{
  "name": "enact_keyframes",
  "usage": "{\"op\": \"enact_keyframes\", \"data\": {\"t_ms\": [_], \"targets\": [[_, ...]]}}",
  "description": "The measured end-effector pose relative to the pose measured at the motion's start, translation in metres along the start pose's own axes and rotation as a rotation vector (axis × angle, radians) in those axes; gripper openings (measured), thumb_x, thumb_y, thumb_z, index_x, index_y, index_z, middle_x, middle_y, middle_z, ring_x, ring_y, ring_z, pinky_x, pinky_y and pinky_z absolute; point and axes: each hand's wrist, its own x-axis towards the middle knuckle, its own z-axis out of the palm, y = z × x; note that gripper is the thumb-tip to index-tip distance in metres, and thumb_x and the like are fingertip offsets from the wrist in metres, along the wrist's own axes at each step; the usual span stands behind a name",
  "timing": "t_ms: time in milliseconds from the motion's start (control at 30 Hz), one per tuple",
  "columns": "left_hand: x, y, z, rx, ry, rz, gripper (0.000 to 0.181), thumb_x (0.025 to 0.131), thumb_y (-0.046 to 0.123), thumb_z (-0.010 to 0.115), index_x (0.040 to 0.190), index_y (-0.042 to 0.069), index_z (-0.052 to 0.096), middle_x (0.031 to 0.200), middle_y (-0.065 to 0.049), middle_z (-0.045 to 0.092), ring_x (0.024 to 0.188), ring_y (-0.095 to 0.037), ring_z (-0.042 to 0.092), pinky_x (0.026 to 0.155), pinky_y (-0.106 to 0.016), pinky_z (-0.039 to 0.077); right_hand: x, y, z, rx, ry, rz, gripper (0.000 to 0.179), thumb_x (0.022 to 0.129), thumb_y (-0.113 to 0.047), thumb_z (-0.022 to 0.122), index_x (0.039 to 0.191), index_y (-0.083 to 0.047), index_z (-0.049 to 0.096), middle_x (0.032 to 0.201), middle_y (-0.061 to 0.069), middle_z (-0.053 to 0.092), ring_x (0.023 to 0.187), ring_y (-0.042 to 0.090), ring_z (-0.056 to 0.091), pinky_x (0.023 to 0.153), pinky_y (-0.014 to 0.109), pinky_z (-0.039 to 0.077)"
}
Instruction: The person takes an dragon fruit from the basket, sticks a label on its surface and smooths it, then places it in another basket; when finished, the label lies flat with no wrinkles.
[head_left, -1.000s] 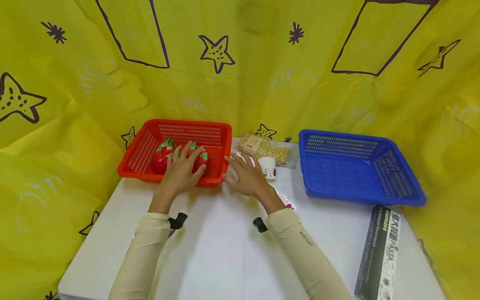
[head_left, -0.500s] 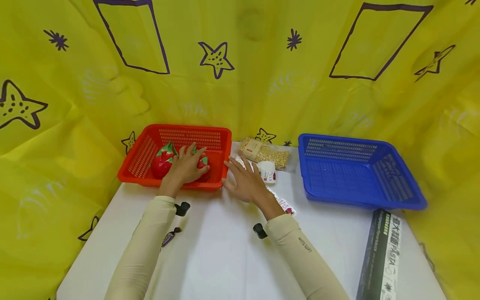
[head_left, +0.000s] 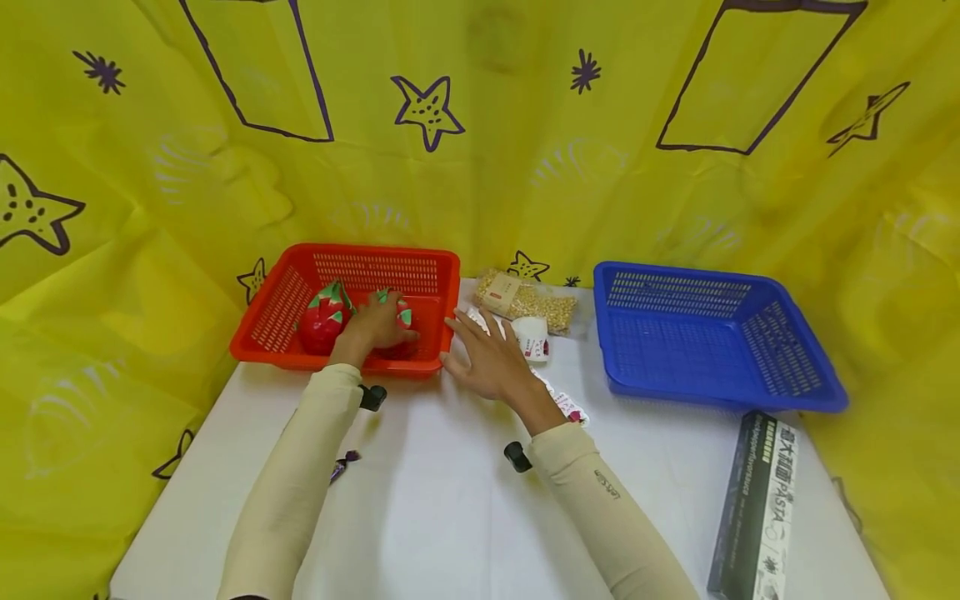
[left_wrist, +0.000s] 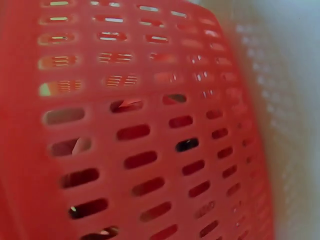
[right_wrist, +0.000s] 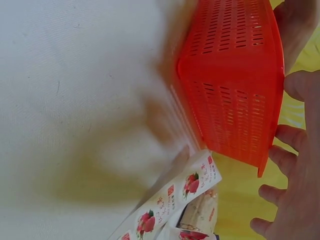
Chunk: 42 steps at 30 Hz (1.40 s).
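My left hand [head_left: 375, 323] reaches down into the red basket [head_left: 255, 350]. Its fingers curl over the right-hand dragon fruit [head_left: 406, 317], mostly covering it; the fingertips are hidden. Another dragon fruit [head_left: 321, 325], red with green tips, lies to its left in the same basket. The left wrist view is filled by the slotted basket wall [left_wrist: 150, 110]. My right hand [head_left: 491, 362] is spread at the basket's right side. In the right wrist view, the thumb and some fingertips of this hand [right_wrist: 300, 175] touch the basket rim [right_wrist: 280, 100].
Behind my right hand lie a bag of yellow kernels [head_left: 551, 307] and a roll of white labels [head_left: 534, 337], its strip [right_wrist: 190, 185] trailing forward. A blue basket [head_left: 675, 350] stands right, a black pasta box [head_left: 753, 500] before it. A purple-wrapped candy [head_left: 345, 462] lies beside my left sleeve.
My left hand has moved slightly right and lower into the red basket, its spread fingers now curled down over the right-hand dragon fruit. My right hand has stayed at the basket's side.
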Motion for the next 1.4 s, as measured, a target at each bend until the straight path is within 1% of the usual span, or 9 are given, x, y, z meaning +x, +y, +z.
{"op": "enact_keyframes", "data": {"t_ms": [133, 367, 467, 600, 767, 1000, 1167, 1300, 1400], "targets": [[0.001, -0.001, 0.004, -0.028, 0.025, -0.041, 0.088, 0.095, 0.042, 0.075, 0.159, 0.003, 0.03, 0.156, -0.04, 0.032, 0.141, -0.062, 0.039, 0.115, -0.069, 0.041, -0.001, -0.002, 0.002, 0.001, -0.017, 0.011, 0.068, 0.108, -0.057, 0.042, 0.168, -0.026, 0.033, 0.176, -0.004, 0.026, 0.165, 0.032, 0.007, 0.129, 0.065, 0.014], [-0.001, -0.002, 0.008, -0.055, 0.104, -0.053, 0.085, 0.093, 0.039, 0.076, 0.159, 0.004, 0.034, 0.151, -0.039, 0.037, 0.136, -0.062, 0.045, 0.11, -0.07, 0.045, -0.002, -0.005, 0.002, 0.009, -0.017, 0.025, 0.067, 0.109, -0.057, 0.041, 0.168, -0.027, 0.033, 0.176, -0.002, 0.026, 0.165, 0.034, 0.009, 0.129, 0.064, 0.013], [-0.002, -0.002, 0.006, -0.045, 0.137, -0.046, 0.087, 0.092, 0.039, 0.077, 0.159, 0.004, 0.034, 0.15, -0.04, 0.038, 0.134, -0.062, 0.046, 0.108, -0.071, 0.046, -0.003, -0.005, 0.002, 0.006, -0.013, 0.024, 0.067, 0.109, -0.058, 0.041, 0.168, -0.027, 0.032, 0.176, -0.001, 0.027, 0.165, 0.035, 0.01, 0.129, 0.065, 0.015], [-0.004, 0.0, 0.001, -0.025, 0.167, -0.022, 0.087, 0.092, 0.039, 0.077, 0.16, 0.005, 0.035, 0.149, -0.041, 0.038, 0.136, -0.063, 0.044, 0.106, -0.072, 0.047, -0.004, -0.003, 0.002, 0.014, -0.009, 0.021, 0.067, 0.11, -0.057, 0.04, 0.168, -0.026, 0.033, 0.176, 0.001, 0.028, 0.164, 0.037, 0.012, 0.128, 0.066, 0.016], [-0.011, 0.007, -0.007, -0.045, 0.203, 0.013, 0.089, 0.091, 0.04, 0.076, 0.162, 0.008, 0.034, 0.152, -0.041, 0.037, 0.139, -0.062, 0.042, 0.106, -0.072, 0.047, -0.007, -0.001, 0.0, 0.047, -0.013, 0.013, 0.067, 0.11, -0.056, 0.041, 0.168, -0.024, 0.033, 0.175, 0.003, 0.029, 0.162, 0.041, 0.018, 0.128, 0.066, 0.017], [-0.033, 0.029, -0.019, -0.075, 0.262, 0.06, 0.088, 0.089, 0.042, 0.076, 0.163, 0.014, 0.036, 0.156, -0.036, 0.035, 0.138, -0.057, 0.044, 0.102, -0.073, 0.049, -0.015, 0.001, -0.007, 0.067, -0.027, 0.012, 0.066, 0.111, -0.054, 0.044, 0.168, -0.024, 0.032, 0.175, 0.002, 0.028, 0.162, 0.039, 0.018, 0.129, 0.064, 0.015], [-0.056, 0.049, -0.027, -0.071, 0.305, 0.113, 0.086, 0.089, 0.043, 0.077, 0.161, 0.016, 0.039, 0.158, -0.035, 0.036, 0.139, -0.056, 0.044, 0.099, -0.074, 0.051, -0.02, 0.006, -0.014, 0.053, -0.002, 0.004, 0.065, 0.11, -0.048, 0.049, 0.168, -0.021, 0.035, 0.175, 0.001, 0.029, 0.162, 0.039, 0.018, 0.129, 0.065, 0.014], [-0.075, 0.063, -0.028, -0.072, 0.32, 0.154, 0.086, 0.088, 0.042, 0.08, 0.16, 0.016, 0.042, 0.157, -0.034, 0.037, 0.137, -0.055, 0.046, 0.095, -0.075, 0.052, -0.024, 0.012, -0.018, 0.058, 0.004, 0.023, 0.066, 0.11, -0.05, 0.049, 0.168, -0.02, 0.034, 0.175, 0.001, 0.029, 0.162, 0.039, 0.018, 0.129, 0.065, 0.013], [-0.087, 0.07, -0.025, -0.078, 0.32, 0.175, 0.086, 0.087, 0.042, 0.081, 0.16, 0.017, 0.042, 0.157, -0.032, 0.038, 0.137, -0.053, 0.048, 0.093, -0.074, 0.054, -0.027, 0.017, -0.02, 0.057, 0.0, 0.046, 0.068, 0.11, -0.053, 0.047, 0.168, -0.02, 0.034, 0.175, 0.002, 0.03, 0.162, 0.04, 0.018, 0.129, 0.064, 0.012]]}}
